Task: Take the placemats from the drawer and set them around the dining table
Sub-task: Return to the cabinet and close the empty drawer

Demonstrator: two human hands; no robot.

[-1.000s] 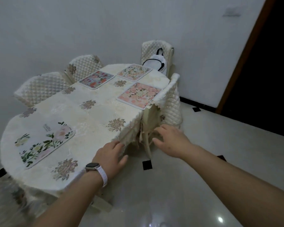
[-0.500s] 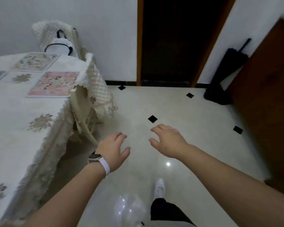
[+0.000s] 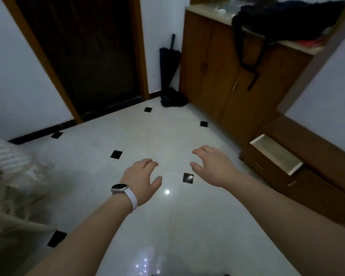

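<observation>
Left hand and right hand, both empty, fingers loosely spread and slightly curled, held palm-down above a glossy white tiled floor with small black diamond insets. The left wrist bears a watch on a white strap. To the right of the right hand, a low brown wooden unit has one drawer pulled out, its pale inside showing. Half a second earlier the tablecloth and placemats were in view; now only a blurred quilted chair cover shows at the left edge.

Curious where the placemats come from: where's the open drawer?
In the head view, the open drawer sits low on the right, pulled out of a low wooden unit beside the tall cabinet, just right of the right hand.
</observation>
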